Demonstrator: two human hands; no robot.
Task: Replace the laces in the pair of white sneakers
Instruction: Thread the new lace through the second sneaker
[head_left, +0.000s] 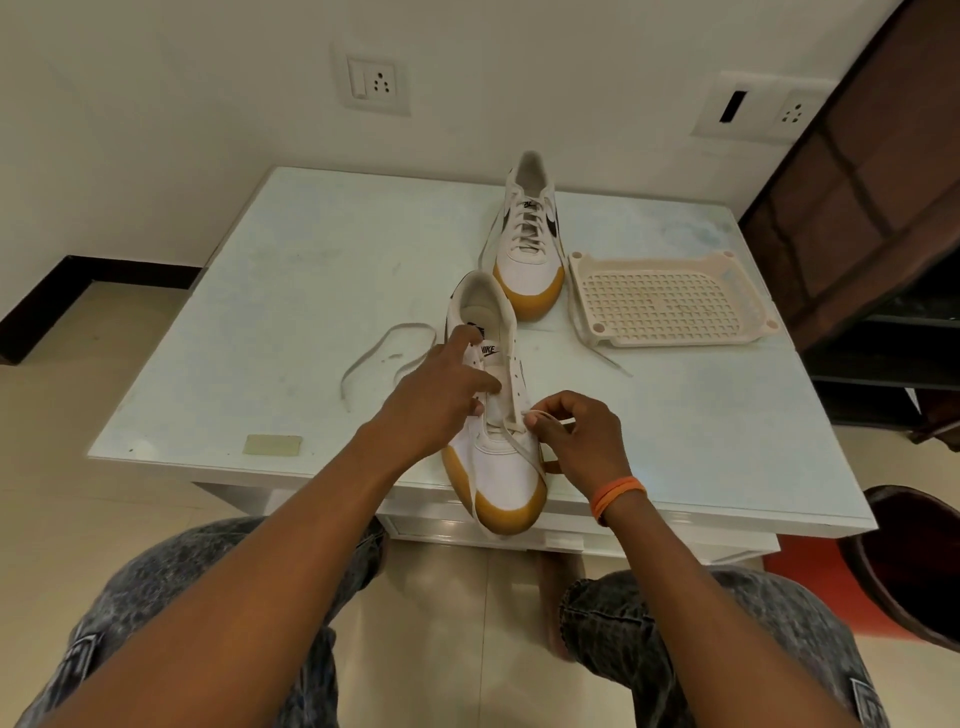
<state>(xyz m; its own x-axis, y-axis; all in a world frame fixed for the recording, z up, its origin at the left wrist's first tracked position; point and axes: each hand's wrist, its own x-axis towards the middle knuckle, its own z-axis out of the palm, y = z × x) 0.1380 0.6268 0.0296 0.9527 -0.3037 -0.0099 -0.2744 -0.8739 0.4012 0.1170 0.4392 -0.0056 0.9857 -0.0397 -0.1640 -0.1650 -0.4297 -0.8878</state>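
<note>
The near sneaker (493, 410) stands at the table's front edge, its tan toe poking just past that edge toward the person and its heel pointing to the back, most eyelets bare. A white lace (511, 444) runs through its lowest eyelets and trails down over the toe. The right hand (582, 441) pinches this lace between curled fingers just beside the shoe's right eyelet row; an orange band (618, 496) circles that wrist. The left hand (436, 400) rests on the shoe's left side, its fingers stretched over the tongue and collar, gripping nothing that I can make out. A loose lace (387, 353) lies curled on the table (291, 322) left of the shoe. The second sneaker (531, 234), fully laced, stands toward the back edge, toe facing forward. Just right of it lies a beige perforated tray (670, 301), near the right edge
</note>
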